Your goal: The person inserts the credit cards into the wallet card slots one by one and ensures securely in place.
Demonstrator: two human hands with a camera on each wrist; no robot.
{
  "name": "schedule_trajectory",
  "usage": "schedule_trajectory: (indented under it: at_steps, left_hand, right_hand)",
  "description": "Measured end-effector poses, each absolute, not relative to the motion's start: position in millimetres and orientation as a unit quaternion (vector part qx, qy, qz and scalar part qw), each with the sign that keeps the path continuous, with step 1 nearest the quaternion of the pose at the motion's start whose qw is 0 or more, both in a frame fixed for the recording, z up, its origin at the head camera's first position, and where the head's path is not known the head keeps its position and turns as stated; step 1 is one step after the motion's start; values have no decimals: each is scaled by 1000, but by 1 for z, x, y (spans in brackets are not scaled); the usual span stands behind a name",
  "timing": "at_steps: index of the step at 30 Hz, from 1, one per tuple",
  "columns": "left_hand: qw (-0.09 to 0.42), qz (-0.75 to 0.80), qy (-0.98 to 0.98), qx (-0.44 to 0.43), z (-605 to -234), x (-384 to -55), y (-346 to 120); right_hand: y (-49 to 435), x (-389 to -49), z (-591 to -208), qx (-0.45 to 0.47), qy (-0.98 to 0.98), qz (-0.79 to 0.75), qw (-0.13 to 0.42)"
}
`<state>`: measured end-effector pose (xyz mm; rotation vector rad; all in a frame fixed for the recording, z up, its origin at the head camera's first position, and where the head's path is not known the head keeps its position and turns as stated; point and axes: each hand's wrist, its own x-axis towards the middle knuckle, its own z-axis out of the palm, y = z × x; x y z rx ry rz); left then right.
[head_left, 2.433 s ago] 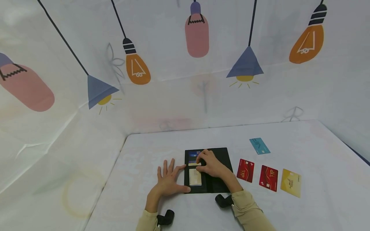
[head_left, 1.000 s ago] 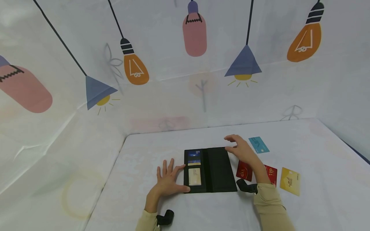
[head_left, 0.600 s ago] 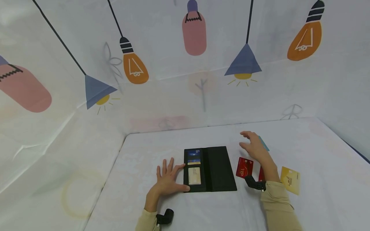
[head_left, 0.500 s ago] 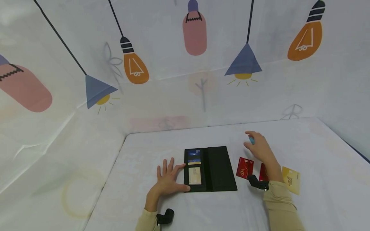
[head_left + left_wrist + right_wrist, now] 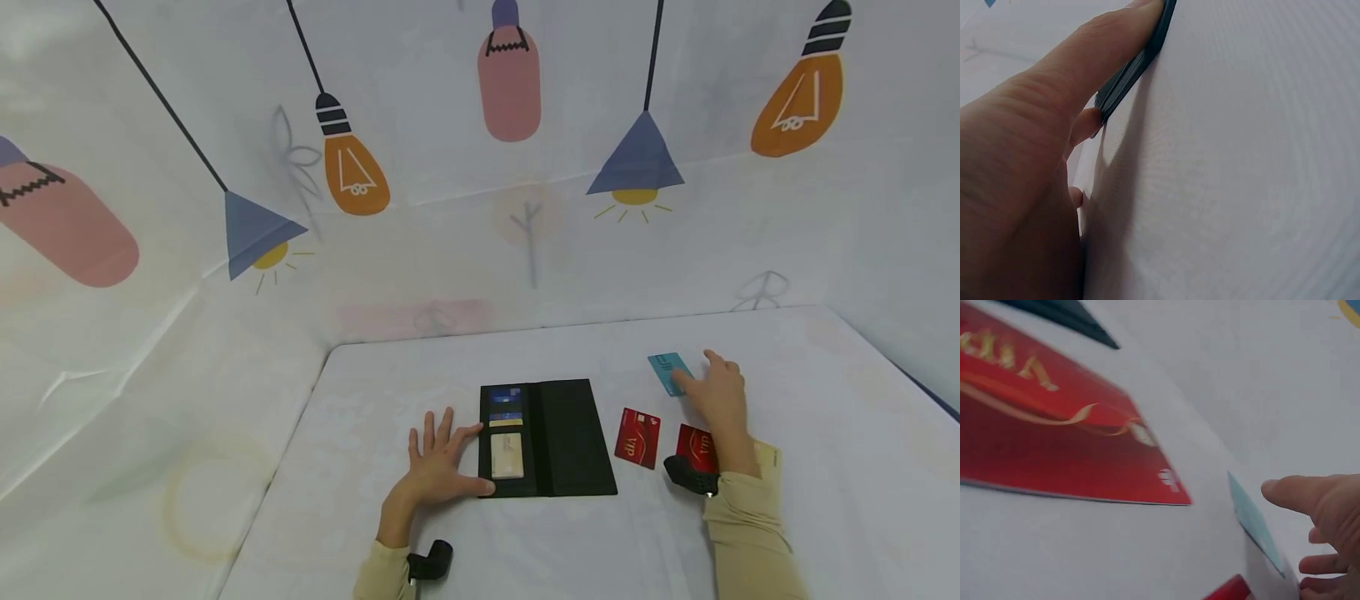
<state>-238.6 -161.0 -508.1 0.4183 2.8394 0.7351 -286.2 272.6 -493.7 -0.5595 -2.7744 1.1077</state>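
Note:
A black card wallet lies unfolded on the table, with blue and cream cards in its left-side pockets. My left hand is spread at its left edge; the thumb rests on the lower left corner and the index fingertip touches the edge. In the left wrist view that thumb lies on the wallet's dark edge. My right hand hovers by the teal card, holding nothing, its thumb overlapping the card's right end. The right wrist view shows a gap between thumb and teal card.
A red VIP card lies right of the wallet. Farther right are a second red card and a yellow card, both partly covered by my right arm. White sheets with printed lamps stand behind the table.
My right hand has left the wallet's card pockets, swept right over the teal card and stopped at its right side. The left hand and the cards stay where they were.

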Motion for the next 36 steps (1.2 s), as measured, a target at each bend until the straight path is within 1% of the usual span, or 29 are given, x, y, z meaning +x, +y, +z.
schedule_trajectory:
  at_steps: [12,22,31,36]
  left_hand:
    - [88,241,956,141,-512,-241,-161]
    - [90,233,959,136,-512,-241,-161]
    - [93,233,959,134,-511,-240,-161]
    - [93,235,958,135,-510,-240,-161]
  right_hand:
    - [261,-291,-506,-185,-927,322,57]
    - [266,-288,-498,-174,-928,327,25]
    - [267,-289,-500,-155,-931,326,47]
    - [266,-289,-499,-153,-933,322,44]
